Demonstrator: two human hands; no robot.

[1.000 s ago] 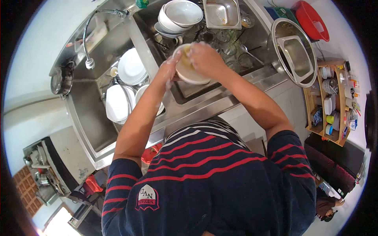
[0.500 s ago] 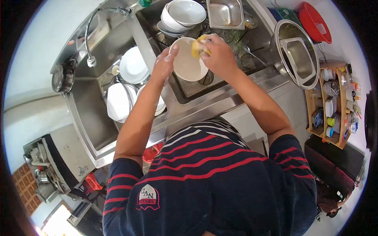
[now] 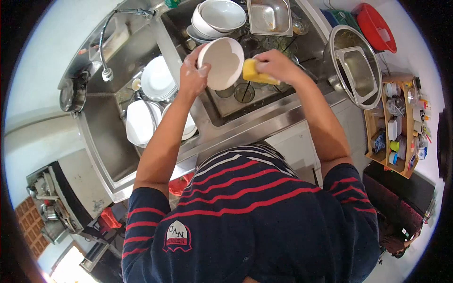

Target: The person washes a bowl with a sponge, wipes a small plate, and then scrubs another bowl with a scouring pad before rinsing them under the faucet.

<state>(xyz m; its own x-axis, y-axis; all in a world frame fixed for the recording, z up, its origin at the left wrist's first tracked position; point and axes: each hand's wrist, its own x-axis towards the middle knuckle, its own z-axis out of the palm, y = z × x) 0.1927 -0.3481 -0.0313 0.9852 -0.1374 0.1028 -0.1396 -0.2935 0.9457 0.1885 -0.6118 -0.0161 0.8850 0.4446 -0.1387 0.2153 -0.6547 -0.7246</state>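
A white bowl [image 3: 221,66] is tilted above the right basin, its hollow facing me. My left hand [image 3: 193,75] grips its left rim, with the thumb at the near side and suds on the skin. Just right of the bowl, apart from it, my right hand [image 3: 277,67] is closed on a yellow sponge [image 3: 257,73]. Several drinking glasses [image 3: 244,93] lie in the basin below. Behind the held bowl is a stack of white bowls [image 3: 222,16], and beside that a rectangular metal pan [image 3: 270,18].
In the left basin [image 3: 101,132] sit stacked white plates [image 3: 159,79] and white dishes [image 3: 140,123] under a flexible faucet [image 3: 107,74]. A dark pot [image 3: 73,94] stands on the left edge. To the right are a large metal bowl [image 3: 355,42], a red basin [image 3: 373,26] and a wooden shelf [image 3: 401,162].
My right hand has drawn the sponge off the bowl, moving right and a little nearer me. The bowl has shifted slightly left and tilted more, and my left hand has turned with it.
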